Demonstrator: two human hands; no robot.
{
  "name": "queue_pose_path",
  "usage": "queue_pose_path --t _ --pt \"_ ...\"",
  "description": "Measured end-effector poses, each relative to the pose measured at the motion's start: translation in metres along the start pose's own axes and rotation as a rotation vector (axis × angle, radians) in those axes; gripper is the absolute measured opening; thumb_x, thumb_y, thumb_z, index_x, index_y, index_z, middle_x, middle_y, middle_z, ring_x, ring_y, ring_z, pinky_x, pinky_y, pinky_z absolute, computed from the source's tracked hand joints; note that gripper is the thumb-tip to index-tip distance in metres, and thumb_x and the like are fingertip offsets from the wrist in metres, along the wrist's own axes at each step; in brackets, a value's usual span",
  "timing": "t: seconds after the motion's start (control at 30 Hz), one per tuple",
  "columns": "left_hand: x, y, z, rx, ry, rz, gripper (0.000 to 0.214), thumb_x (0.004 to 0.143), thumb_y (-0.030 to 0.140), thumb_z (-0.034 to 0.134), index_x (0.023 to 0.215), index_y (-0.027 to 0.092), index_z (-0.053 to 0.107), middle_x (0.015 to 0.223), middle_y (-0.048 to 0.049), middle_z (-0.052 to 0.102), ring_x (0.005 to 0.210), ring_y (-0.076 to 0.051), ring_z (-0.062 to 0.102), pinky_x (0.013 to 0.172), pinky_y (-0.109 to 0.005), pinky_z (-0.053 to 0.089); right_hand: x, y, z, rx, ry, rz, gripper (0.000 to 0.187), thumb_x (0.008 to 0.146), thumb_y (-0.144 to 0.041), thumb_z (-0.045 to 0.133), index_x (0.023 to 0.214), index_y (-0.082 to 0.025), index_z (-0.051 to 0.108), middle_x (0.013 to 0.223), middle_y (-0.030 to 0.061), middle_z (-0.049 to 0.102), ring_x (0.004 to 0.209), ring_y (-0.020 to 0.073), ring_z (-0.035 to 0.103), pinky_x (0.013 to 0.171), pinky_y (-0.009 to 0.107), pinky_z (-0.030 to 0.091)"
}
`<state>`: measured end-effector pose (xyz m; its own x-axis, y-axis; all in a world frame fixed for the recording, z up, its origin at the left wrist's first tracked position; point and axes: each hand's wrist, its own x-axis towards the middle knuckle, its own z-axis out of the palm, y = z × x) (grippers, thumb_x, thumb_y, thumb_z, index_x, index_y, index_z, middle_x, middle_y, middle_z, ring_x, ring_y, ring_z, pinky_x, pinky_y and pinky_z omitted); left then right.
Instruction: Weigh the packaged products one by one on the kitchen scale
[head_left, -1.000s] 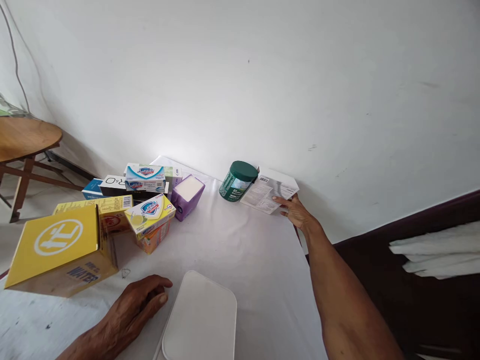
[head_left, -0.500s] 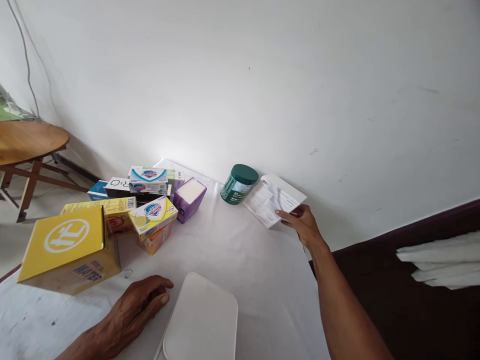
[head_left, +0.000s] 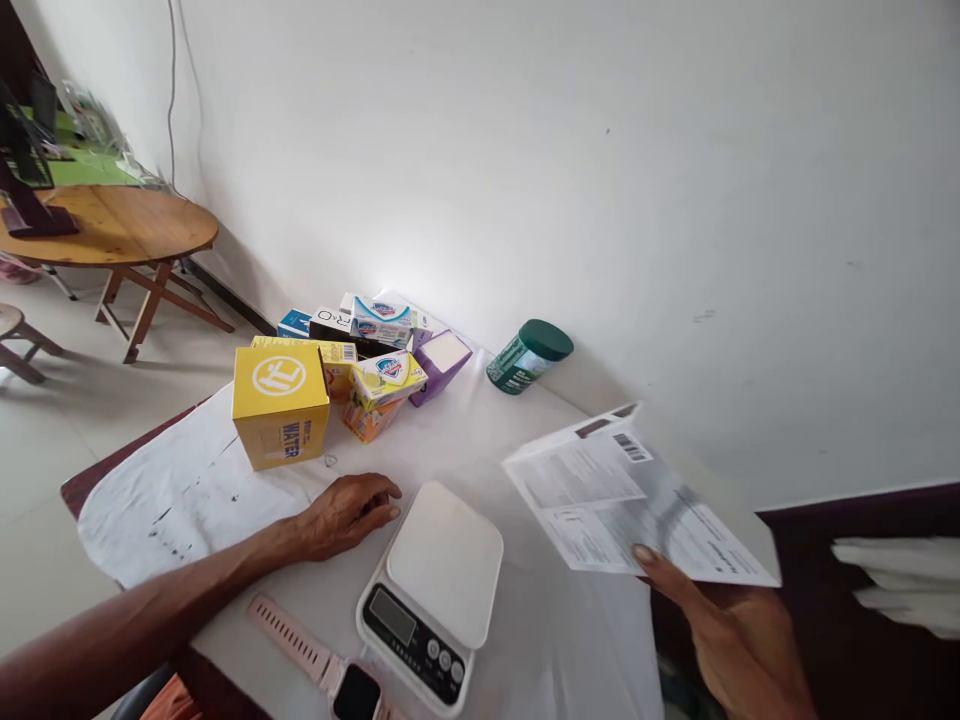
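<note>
My right hand (head_left: 731,625) grips a white printed package (head_left: 637,500) by its near edge and holds it up above the right end of the table. My left hand (head_left: 349,512) rests palm down on the white cloth (head_left: 187,490), fingers loosely curled, holding nothing, just left of a white digital kitchen scale (head_left: 435,590). A green-lidded jar (head_left: 529,355) stands by the wall. A yellow box (head_left: 281,403) sits left of a pile of several soap and carton boxes (head_left: 382,365).
A pink-strapped smartwatch (head_left: 322,668) lies at the near table edge, beside the scale. A round wooden table (head_left: 112,225) and a stool (head_left: 15,335) stand on the floor at the left. White folded cloth (head_left: 900,575) lies on a dark surface at the right.
My right hand has picked the printed package up from beside the green jar and brought it toward me. My head has pulled back, so the scale's display and the watch now show.
</note>
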<state>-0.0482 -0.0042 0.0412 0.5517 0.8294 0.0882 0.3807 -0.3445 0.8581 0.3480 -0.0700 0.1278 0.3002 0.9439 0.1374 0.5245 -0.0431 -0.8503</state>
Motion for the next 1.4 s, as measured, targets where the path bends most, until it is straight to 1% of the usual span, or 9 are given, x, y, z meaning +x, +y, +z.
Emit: queue_pose_path --t 0.13,0.27,0.53,0.63,0.77,0.9,1.03,1.27,1.4 --pt "-0.001 -0.004 0.000 -0.070 0.008 -0.001 0.032 0.099 0.042 0.051 0.112 0.017 0.067 0.096 -0.0068 0.071 0.084 -0.020 0.064 0.076 -0.031 0.050 -0.044 -0.053 0.048 0.021 -0.003 0.052 0.081 0.075 -0.050 0.082 0.147 -0.027 0.052 0.137 0.0116 0.066 0.128 0.0405 0.061 0.103 0.053 0.056" --pt "-0.003 -0.007 -0.003 -0.162 0.002 -0.033 0.040 0.103 0.048 0.043 0.117 0.016 0.063 0.082 -0.0034 0.066 0.071 -0.017 0.063 0.061 -0.026 0.050 -0.065 -0.084 0.080 0.073 -0.117 0.050 0.086 0.075 -0.053 0.082 0.149 -0.026 0.047 0.134 0.0127 0.068 0.120 0.0340 0.067 0.094 0.043 0.061" --pt "-0.025 0.034 -0.029 -0.175 0.059 0.053 0.044 0.105 0.050 0.043 0.128 0.017 0.061 0.110 -0.0095 0.068 0.092 -0.019 0.066 0.076 -0.030 0.054 -0.064 -0.068 0.080 -0.022 -0.246 0.007 0.093 0.072 -0.053 0.083 0.152 -0.029 0.040 0.138 0.0120 0.065 0.117 0.0328 0.068 0.093 0.042 0.061" --pt "-0.045 0.045 -0.040 -0.084 0.069 0.078 0.035 0.104 0.044 0.049 0.124 0.018 0.064 0.107 -0.0072 0.069 0.088 -0.017 0.065 0.075 -0.029 0.052 -0.064 -0.064 0.079 -0.076 -0.198 0.009 0.096 0.067 -0.057 0.085 0.149 -0.031 0.043 0.135 0.0117 0.066 0.118 0.0361 0.067 0.093 0.046 0.061" --pt "-0.076 0.037 -0.046 0.006 0.218 -0.014 0.031 0.103 0.042 0.051 0.116 0.019 0.067 0.092 -0.0041 0.068 0.077 -0.015 0.062 0.067 -0.026 0.050 -0.063 -0.069 0.080 -0.121 -0.144 0.045 0.085 0.064 -0.060 0.085 0.139 -0.034 0.054 0.126 0.0089 0.072 0.114 0.0389 0.068 0.090 0.049 0.063" --pt "-0.101 0.015 -0.052 0.130 0.372 -0.138 0.028 0.103 0.042 0.051 0.106 0.019 0.067 0.085 -0.0016 0.067 0.071 -0.014 0.061 0.061 -0.025 0.047 -0.051 -0.076 0.078 -0.081 -0.165 0.010 0.073 0.068 -0.058 0.083 0.133 -0.032 0.059 0.125 0.0092 0.072 0.113 0.0382 0.070 0.084 0.045 0.066" --pt "-0.111 -0.005 -0.059 0.231 0.460 -0.165 0.028 0.102 0.042 0.050 0.113 0.020 0.063 0.089 -0.0015 0.066 0.069 -0.014 0.060 0.060 -0.025 0.048 -0.026 -0.089 0.081 -0.043 -0.263 -0.114 0.075 0.070 -0.052 0.085 0.136 -0.031 0.057 0.122 0.0097 0.073 0.111 0.0366 0.070 0.084 0.044 0.066" --pt "-0.107 -0.016 -0.060 0.218 0.497 -0.195 0.031 0.102 0.042 0.050 0.127 0.024 0.056 0.110 -0.0046 0.065 0.077 -0.015 0.062 0.063 -0.027 0.051 0.024 -0.133 0.126 0.095 -0.601 -0.193 0.078 0.072 -0.046 0.087 0.141 -0.029 0.055 0.131 0.0088 0.070 0.121 0.0340 0.065 0.096 0.044 0.060" --pt "-0.110 -0.015 -0.057 0.180 0.484 -0.223 0.032 0.104 0.043 0.049 0.130 0.025 0.054 0.113 -0.0053 0.064 0.079 -0.016 0.062 0.064 -0.027 0.051 0.046 -0.143 0.148 0.128 -0.781 -0.200 0.084 0.072 -0.042 0.087 0.147 -0.031 0.051 0.142 0.0074 0.063 0.131 0.0333 0.059 0.096 0.043 0.060"
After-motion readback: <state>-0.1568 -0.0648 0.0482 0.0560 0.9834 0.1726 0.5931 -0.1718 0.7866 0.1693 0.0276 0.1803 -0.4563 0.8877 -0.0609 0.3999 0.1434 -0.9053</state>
